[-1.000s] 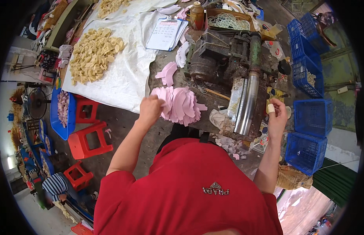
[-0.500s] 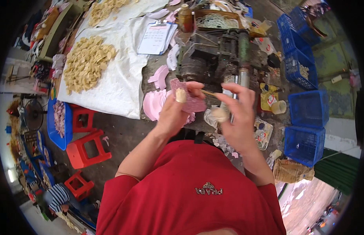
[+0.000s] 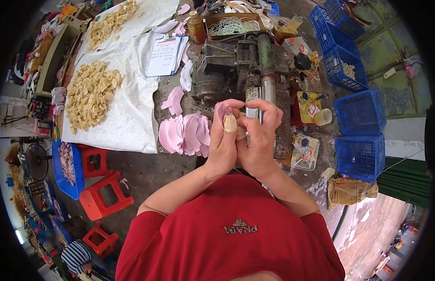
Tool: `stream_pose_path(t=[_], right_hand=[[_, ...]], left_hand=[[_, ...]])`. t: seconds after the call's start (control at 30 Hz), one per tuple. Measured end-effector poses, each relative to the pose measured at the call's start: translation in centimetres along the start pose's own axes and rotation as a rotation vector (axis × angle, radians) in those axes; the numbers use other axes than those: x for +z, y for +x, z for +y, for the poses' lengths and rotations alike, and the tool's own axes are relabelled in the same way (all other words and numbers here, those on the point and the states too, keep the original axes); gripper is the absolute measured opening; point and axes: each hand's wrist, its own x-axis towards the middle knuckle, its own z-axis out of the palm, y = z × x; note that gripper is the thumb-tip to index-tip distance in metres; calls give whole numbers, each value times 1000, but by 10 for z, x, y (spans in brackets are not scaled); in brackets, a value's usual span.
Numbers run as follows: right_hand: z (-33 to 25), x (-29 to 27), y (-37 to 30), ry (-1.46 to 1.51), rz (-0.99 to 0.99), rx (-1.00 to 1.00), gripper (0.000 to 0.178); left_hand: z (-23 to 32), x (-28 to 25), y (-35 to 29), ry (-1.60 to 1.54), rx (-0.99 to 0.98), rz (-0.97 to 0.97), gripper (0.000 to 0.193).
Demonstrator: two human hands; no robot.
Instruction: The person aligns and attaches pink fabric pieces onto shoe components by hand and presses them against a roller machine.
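In front of my chest my two hands are close together, their wrists nearly touching. My left hand pinches a dull pink, sparkly piece of sheet material, with a tan cover on the thumb pressing it. Against it, my right hand has bent fingers; whatever sits between them is hidden. A tan cover shows on that thumb too. Just left of my hands, curved light pink pieces lie overlapping in a pile. Beyond the hands stands a dark, greasy machine with a metal shaft.
A white cloth carries heaps of tan chips. A clipboard with paper and a brown bottle lie beyond. Red stools and a blue tub stand left. Blue crates line the right. A striped-shirted person is lower left.
My right hand has moved left to meet my left hand, and the thin stick seen between them is now hidden. The pink sheet piece is turned more upright. The whole view has shifted.
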Motion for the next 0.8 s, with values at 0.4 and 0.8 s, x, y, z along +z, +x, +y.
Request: stream_pose_path(t=[0.4,0.8], right_hand=[[112,-105,23,16,-497,484,8],[132,-65,-16,-46,-272,505,17]], left_hand=[[-38,-53,11,384,-412,98,12],[-62,-29,21,859,-87,51,19]])
